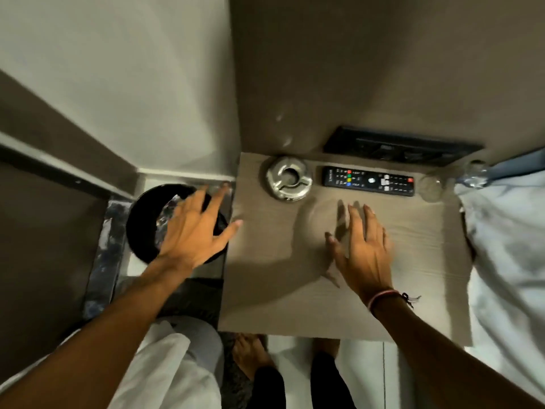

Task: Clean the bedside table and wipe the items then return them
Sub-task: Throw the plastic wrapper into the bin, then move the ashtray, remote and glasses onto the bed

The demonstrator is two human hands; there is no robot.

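- From the camera on my head, I look down at the bedside table (295,290). Its top is a pale wood colour.
- My left hand (191,231) is out past the left edge of the table, above a black bin (147,219) on the floor. My fingers are spread wide and hold nothing.
- The bin stands just beside the table, in the corner by the wall. There is something shiny and crumpled inside it, and my hand hides part of it.
- My right hand (365,249) is over the middle of the table. These fingers are spread open too, with nothing in them. I cannot tell if my palm touches the wood.
- I have a thread band (383,298) on my right wrist.
- A shiny metal ashtray (289,178) sits near the back of the table, on the left.
- A black remote (368,181) with coloured buttons lies flat just to the right of the ashtray, beyond my right fingertips.
- A clear glass (432,185) stands at the back right corner, near the remote's right end.
- A clear bottle (474,171) is by the glass, at the edge of the white bedding (507,261).
- A dark switch panel (401,146) is on the wall behind the remote.
- My bare feet (250,355) are on the floor below the front of the table.
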